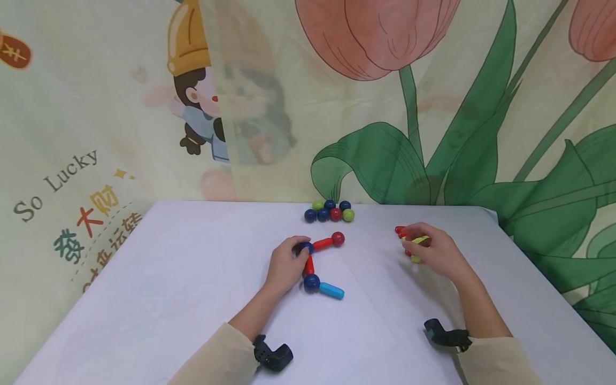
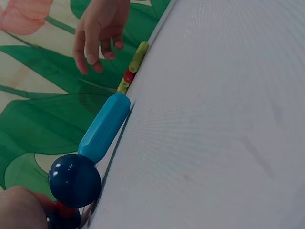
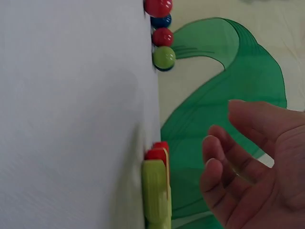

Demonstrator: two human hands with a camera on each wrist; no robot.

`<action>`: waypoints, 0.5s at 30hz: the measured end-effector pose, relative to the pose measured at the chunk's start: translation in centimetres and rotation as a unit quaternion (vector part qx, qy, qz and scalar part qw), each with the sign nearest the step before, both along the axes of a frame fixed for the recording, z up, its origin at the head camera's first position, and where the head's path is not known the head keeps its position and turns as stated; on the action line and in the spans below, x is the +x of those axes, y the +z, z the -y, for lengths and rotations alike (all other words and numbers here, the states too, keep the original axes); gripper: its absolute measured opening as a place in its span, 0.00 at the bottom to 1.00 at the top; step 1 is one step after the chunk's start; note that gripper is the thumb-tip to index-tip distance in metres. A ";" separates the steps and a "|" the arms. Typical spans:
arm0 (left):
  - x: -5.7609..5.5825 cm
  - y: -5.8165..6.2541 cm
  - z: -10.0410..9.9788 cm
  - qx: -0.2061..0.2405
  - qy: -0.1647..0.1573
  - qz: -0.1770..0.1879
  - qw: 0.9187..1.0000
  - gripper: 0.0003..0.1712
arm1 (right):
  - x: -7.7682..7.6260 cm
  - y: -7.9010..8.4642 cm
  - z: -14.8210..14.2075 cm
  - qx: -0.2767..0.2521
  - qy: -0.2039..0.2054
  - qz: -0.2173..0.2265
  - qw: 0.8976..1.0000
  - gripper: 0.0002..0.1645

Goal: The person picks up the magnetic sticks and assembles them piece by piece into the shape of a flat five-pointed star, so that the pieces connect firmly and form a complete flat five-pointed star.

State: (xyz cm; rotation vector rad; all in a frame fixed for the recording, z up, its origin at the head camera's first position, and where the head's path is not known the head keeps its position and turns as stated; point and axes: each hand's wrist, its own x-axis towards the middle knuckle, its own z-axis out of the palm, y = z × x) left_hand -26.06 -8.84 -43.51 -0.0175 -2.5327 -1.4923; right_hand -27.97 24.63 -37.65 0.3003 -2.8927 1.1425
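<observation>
My left hand (image 1: 286, 266) grips a dark blue ball (image 1: 305, 247) at the corner of a joined ball-and-stick toy. From that ball one red stick (image 1: 323, 244) runs to a red ball (image 1: 338, 238). Another red stick (image 1: 309, 265) leads to a nearer dark blue ball (image 2: 75, 180), from which a light blue stick (image 2: 106, 128) sticks out. My right hand (image 3: 252, 162) hovers just above a small group of loose sticks, fingers loosely bent and nothing between them. Among these are a yellow-green stick (image 3: 155, 191) and a red stick (image 3: 155, 154); the hand partly covers them in the head view.
Near the back edge of the white table (image 1: 216, 310) several loose balls sit in a cluster, including a green ball (image 1: 348, 215), a red ball (image 1: 335, 214) and a dark blue ball (image 1: 310, 215). A printed curtain (image 1: 269, 176) hangs right behind the table.
</observation>
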 end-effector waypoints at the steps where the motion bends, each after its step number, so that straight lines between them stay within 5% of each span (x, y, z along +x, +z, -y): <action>1: 0.0 0.0 0.0 0.000 0.000 0.001 1.000 0.17 | 0.1 0.1 -0.3 0.008 -0.001 0.005 1.000 0.24; 15: 0.2 0.2 0.0 0.000 0.003 0.003 1.000 0.17 | 0.3 0.3 -2.8 0.097 -0.012 0.071 0.993 0.23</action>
